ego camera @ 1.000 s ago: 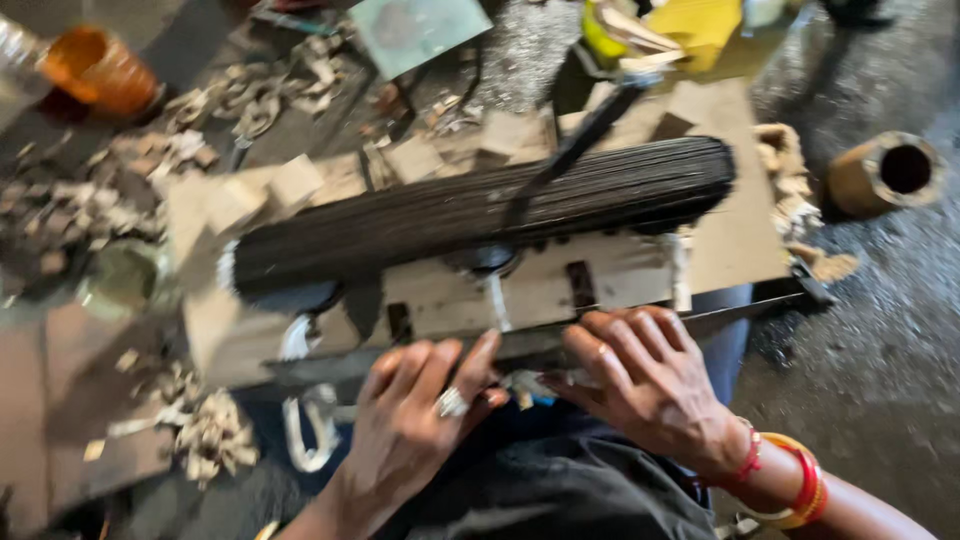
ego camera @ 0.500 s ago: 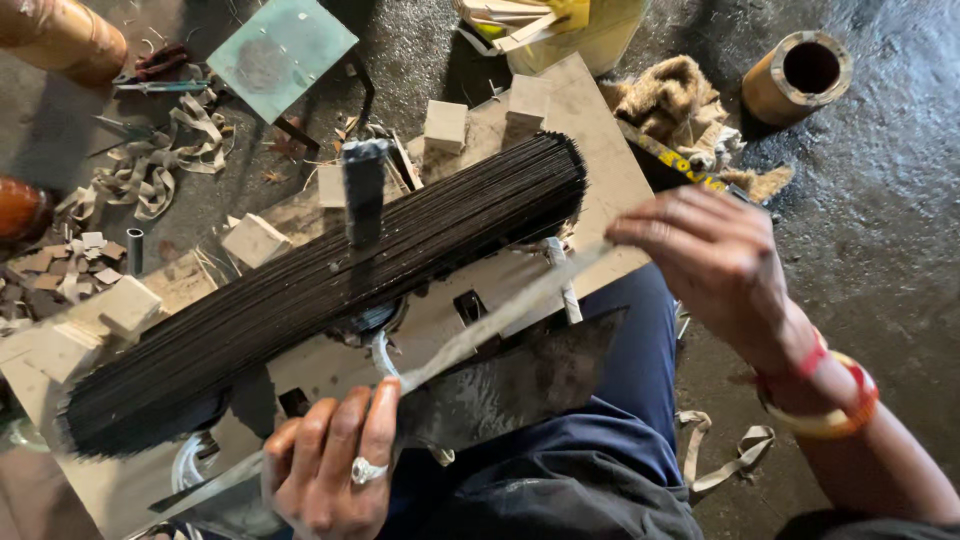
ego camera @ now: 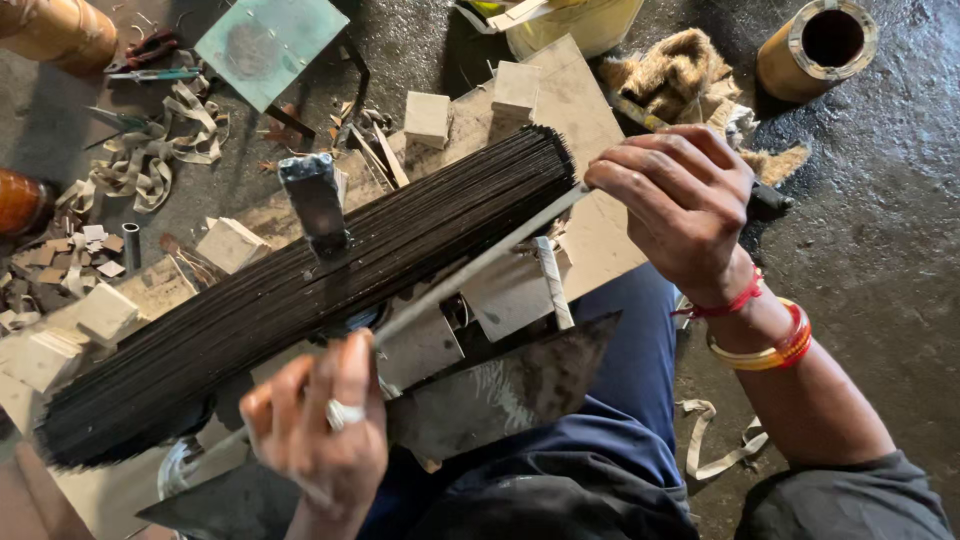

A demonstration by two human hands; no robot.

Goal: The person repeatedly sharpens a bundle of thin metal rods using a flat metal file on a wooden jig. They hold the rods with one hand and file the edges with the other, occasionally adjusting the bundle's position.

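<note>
A thick bundle of thin black sticks point(ego camera: 300, 290) lies slanted across a pale work board point(ego camera: 575, 110) over my lap. A hammer point(ego camera: 315, 205) rests head-up on the bundle. A long thin grey rod point(ego camera: 470, 268) runs diagonally over the sticks. My right hand point(ego camera: 680, 205) grips its upper end near the bundle's right tip. My left hand point(ego camera: 320, 430), with a ring on one finger, is closed around its lower end. A flat dark metal blade point(ego camera: 500, 390) lies below the rod by my knee.
Small pale blocks point(ego camera: 428, 118) and strip scraps point(ego camera: 150, 160) litter the floor at the left. A teal square plate point(ego camera: 270, 40), a yellow container point(ego camera: 580, 20), a rag point(ego camera: 680, 75) and a brown tube point(ego camera: 815, 50) lie behind the board.
My right hand has come down from the air onto the rod's upper end. My view has shifted a little, and my left hand stays on the rod's lower end.
</note>
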